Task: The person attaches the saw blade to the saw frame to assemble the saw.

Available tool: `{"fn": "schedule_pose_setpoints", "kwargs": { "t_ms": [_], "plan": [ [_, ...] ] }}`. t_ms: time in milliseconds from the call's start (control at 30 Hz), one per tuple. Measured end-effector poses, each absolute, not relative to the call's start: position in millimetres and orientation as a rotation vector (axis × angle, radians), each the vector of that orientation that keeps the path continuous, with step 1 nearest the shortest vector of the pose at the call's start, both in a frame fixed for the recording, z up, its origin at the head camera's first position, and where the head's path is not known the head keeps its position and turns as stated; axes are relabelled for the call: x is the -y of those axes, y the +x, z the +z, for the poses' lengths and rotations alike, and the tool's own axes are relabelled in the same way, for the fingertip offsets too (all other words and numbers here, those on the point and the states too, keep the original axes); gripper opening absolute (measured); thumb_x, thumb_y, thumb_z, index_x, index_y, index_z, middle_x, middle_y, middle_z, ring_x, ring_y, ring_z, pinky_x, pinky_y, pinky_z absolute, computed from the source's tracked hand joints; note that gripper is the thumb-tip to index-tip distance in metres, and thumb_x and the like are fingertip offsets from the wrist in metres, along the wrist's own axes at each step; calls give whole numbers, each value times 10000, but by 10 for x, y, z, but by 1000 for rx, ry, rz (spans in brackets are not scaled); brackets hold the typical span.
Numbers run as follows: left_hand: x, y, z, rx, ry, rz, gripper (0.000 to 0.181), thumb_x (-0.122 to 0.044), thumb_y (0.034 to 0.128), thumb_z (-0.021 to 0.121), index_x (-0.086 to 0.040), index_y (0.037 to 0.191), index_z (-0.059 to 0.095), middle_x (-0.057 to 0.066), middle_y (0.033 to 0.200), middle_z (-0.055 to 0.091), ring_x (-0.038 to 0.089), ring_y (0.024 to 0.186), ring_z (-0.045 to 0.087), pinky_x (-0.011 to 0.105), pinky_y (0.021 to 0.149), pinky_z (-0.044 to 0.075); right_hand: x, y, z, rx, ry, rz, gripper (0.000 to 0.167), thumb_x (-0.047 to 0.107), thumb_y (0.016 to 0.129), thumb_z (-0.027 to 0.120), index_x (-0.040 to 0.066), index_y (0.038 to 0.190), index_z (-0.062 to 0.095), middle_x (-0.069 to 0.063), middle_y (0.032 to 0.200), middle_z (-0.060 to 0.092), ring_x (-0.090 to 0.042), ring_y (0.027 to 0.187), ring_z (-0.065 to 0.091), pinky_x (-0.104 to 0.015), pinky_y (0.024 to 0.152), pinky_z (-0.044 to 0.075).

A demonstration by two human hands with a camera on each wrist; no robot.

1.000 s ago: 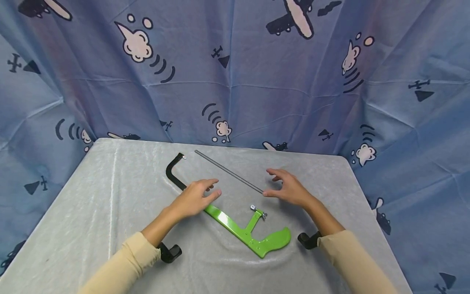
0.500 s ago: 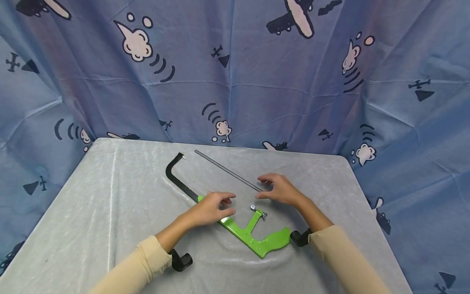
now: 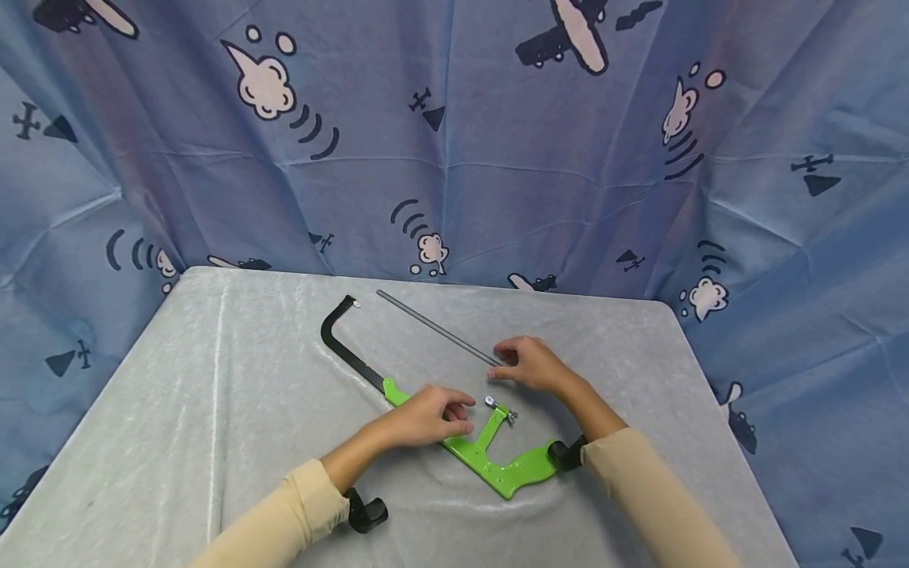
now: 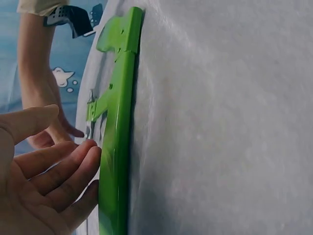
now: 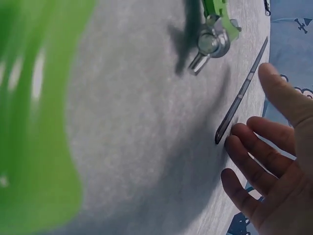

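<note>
Well, the blade (image 3: pixel 439 328) lies on the tabletop (image 3: pixel 263 410) beyond the frame (image 3: pixel 474 456), so thin that the right grip (image 3: pixel 531 364), thumb and fingers apart by its right end, could skid it or get nicked; the left grip (image 3: pixel 428 416), also parted, might jog the frame.

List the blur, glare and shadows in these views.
Right wrist view: the saw handle looms blurred with white glare streaks, and a soft shadow crosses the cloth near the right hand; left wrist view: soft shadow edges the saw frame; head view: the blade looks fairly crisp, shadow faint by the right sleeve.
</note>
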State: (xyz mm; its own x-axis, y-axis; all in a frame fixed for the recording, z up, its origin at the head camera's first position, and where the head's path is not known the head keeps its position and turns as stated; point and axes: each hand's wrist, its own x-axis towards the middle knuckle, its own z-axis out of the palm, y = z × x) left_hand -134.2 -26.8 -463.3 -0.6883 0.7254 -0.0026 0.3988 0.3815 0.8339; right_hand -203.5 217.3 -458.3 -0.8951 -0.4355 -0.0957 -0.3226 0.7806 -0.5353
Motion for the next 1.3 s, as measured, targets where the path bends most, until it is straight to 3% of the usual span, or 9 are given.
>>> {"fn": "schedule_pose_setpoints", "kwargs": {
  "t_ms": [433, 667, 867, 1067, 1300],
  "plan": [
    [54, -1264, -4658, -2222, 919, 1216, 431, -129, 895, 714, 110, 1241, 617, 136, 1003, 736, 164, 910, 706, 180, 771, 511, -2095, -2091, -4593, -2788, -623, -664, 236, 118, 837, 789, -18, 1021, 730, -81, 918, 694, -198, 848, 642, -401, 802, 522],
    [-9, -1253, -4667, -2236, 878, 1204, 421, -139, 889, 713, 90, 1233, 634, 105, 981, 744, 95, 884, 688, 174, 769, 506, -2049, -2093, -4580, -2837, -616, -635, 151, 66, 809, 786, 5, 934, 730, -57, 839, 673, -183, 781, 617, -396, 758, 512],
    [-70, -1250, -4679, -2308, 867, 1216, 376, -128, 865, 717, 89, 1168, 671, 67, 901, 746, 33, 801, 647, 180, 739, 500, -2030, -2099, -4588, -2860, -570, -622, 112, 38, 791, 784, 45, 871, 706, -31, 810, 656, -174, 769, 603, -390, 750, 503],
    [-134, -1224, -4671, -2375, 674, 1253, 331, -142, 823, 749, 55, 1089, 719, -24, 758, 688, 2, 643, 545, 197, 640, 472, -1998, -2130, -4599, -2844, -529, -638, 112, 19, 800, 773, 54, 855, 681, -35, 800, 633, -172, 748, 571, -379, 730, 484],
    [-190, -1209, -4673, -2431, 587, 1227, 297, -154, 799, 764, 16, 1042, 746, -44, 734, 681, 14, 638, 540, 210, 617, 456, -1969, -2146, -4592, -2819, -511, -649, 105, 5, 801, 753, 50, 844, 669, -23, 777, 613, -162, 716, 548, -359, 699, 468]
  ]
}}
